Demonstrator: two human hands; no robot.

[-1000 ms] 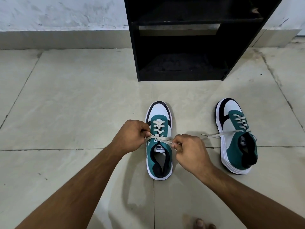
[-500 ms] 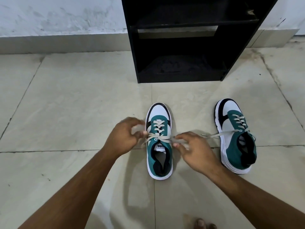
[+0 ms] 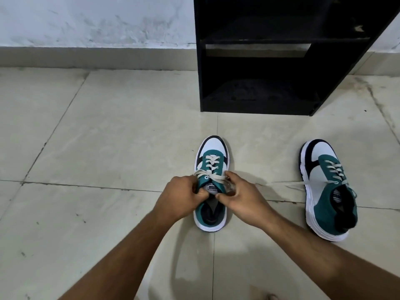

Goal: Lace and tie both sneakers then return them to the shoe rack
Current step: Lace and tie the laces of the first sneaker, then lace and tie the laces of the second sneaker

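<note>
A: Sneakers on tiled floor (image 3: pixel 97 148). Near sneaker (image 3: pixel 211 161) centre, toe toward shoe rack (image 3: pixel 281 61); second sneaker (image 3: pixel 326 189) well apart to its right, one loose lace end (image 3: pixel 285 184) trailing left across the tile.

B: Hands?

A: Left hand (image 3: pixel 180 192) and right hand (image 3: pixel 241 195) both closed on the near sneaker's laces (image 3: pixel 213 167) at the tongue, thumbs nearly touching.

B: Room?

A: Bare floor wide open left; clear strip between toes and rack. Wall (image 3: pixel 97 20) behind.

B: Hidden?

A: Knot state unreadable under the fingers. Rack top and right side cut off; shelves too dark to read. Something at bottom edge, cut off.
</note>
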